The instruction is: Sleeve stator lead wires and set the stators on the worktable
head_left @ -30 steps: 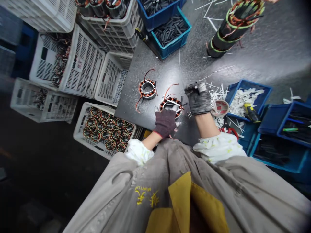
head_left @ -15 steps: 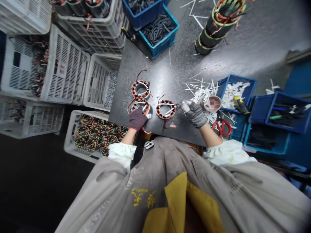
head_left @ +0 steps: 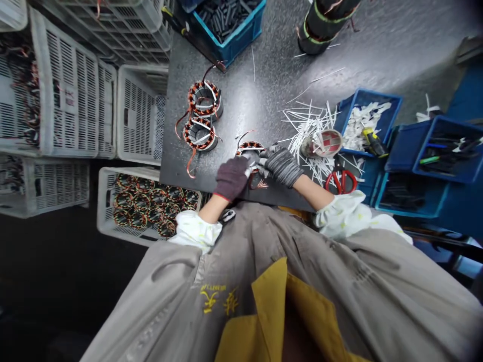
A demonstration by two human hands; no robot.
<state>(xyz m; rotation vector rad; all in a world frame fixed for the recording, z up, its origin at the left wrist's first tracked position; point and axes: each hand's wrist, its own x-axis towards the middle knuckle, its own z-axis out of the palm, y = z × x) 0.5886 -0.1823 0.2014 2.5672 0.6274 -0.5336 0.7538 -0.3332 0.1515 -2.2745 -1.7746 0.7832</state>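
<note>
A wound ring-shaped motor stator point(head_left: 250, 145) with orange-and-black windings stands near the table's front edge, its near part covered by my gloved hands. My left hand point(head_left: 232, 177), in a dark purple glove, has closed fingers at the stator's near left side, thumb and fingertips meeting over it. From the right, my right hand point(head_left: 282, 166) in a grey striped glove bends its fingers in a pinch over the same rim. What lies between those fingertips is too small to make out. Copper wire ends point(head_left: 260, 184) stick out below the hands.
Two more stators point(head_left: 204, 98) stand to the left. White sleeving strips point(head_left: 307, 123) lie around a round tub point(head_left: 332, 143), with red-handled scissors point(head_left: 340, 180) below. Blue bins point(head_left: 364, 95) stand on the right, a blue bin point(head_left: 241, 37) at the back, white crates point(head_left: 126, 173) on the left.
My left hand has left the nearer left stator and come right to the middle one. My right hand has moved left onto it. The camera view has shifted.
</note>
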